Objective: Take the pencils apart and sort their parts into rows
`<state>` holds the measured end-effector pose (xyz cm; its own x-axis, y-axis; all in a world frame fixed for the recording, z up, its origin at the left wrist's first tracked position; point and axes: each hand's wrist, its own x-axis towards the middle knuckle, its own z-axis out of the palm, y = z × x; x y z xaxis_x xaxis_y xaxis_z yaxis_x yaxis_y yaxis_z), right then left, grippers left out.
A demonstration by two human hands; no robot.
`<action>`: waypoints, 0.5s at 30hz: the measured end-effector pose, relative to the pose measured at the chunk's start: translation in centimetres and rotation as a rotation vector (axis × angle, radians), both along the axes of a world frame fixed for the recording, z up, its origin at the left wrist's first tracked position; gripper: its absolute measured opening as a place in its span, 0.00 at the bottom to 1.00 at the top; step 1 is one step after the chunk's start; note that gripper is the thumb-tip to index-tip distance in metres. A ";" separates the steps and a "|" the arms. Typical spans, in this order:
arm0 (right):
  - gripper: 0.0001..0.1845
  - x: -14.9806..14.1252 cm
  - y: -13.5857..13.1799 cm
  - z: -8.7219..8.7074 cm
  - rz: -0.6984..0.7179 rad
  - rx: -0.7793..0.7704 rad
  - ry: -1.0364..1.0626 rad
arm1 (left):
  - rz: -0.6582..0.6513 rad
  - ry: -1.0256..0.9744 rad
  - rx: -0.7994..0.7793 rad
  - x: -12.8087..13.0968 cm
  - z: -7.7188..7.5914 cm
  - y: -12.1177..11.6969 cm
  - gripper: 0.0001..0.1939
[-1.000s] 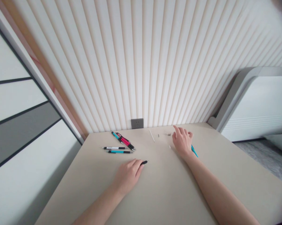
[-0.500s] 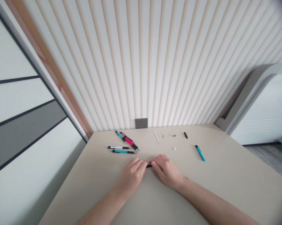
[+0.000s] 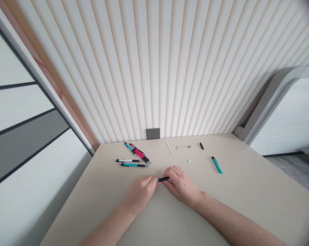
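Head view: one slim pen with a black front section and a teal barrel [image 3: 163,179], lying level between the two hands, low over the beige tabletop [image 3: 190,222]. Left hand [image 3: 141,191]: its grip is pinching the pen's teal end. Right hand [image 3: 181,186]: its fingers are curling beside the pen's tip; whether they are pinching it, one cannot tell. Loose parts, seemingly of a pen, lying separate beyond the hands: one thin white rod [image 3: 169,148], one tiny grey metal piece [image 3: 177,147], a few small grey metal bits [image 3: 189,147], one small white cone-like piece [image 3: 189,160], one short black tube [image 3: 201,146], one teal barrel with a black clip [image 3: 217,165]. None is being joined to another. To the left, looking whole: one white-and-black pen [image 3: 128,160], one teal-and-black pen [image 3: 133,165], and an overlapping bundle of red and teal pens [image 3: 139,153]. By judgement, the held pen is nearing whole form, while the loose set is waiting unassembled.
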<state>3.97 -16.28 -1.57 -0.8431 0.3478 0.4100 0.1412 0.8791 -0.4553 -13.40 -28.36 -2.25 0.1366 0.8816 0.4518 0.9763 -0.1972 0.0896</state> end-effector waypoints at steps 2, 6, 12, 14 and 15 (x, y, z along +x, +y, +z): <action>0.11 0.1 0.0 0.2 0.016 0.004 -0.026 | 0.003 0.000 0.021 0.0 0.3 -0.1 0.08; 0.13 0.1 0.4 0.2 0.072 0.019 -0.088 | -0.019 0.026 0.020 0.2 0.8 -0.2 0.07; 0.11 0.1 0.4 0.0 0.058 -0.025 0.006 | -0.014 0.042 0.022 0.1 0.8 -0.1 0.07; 0.12 0.2 0.2 0.0 0.067 -0.042 0.025 | -0.006 0.037 0.029 0.0 0.8 -0.1 0.07; 0.12 0.2 0.2 -0.1 0.071 -0.050 0.018 | -0.004 0.035 0.026 0.0 0.8 -0.1 0.07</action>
<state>4.13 -16.10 -1.65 -0.8590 0.3082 0.4089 0.0710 0.8626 -0.5009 -13.38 -28.43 -1.45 0.1559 0.8691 0.4694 0.9780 -0.2026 0.0503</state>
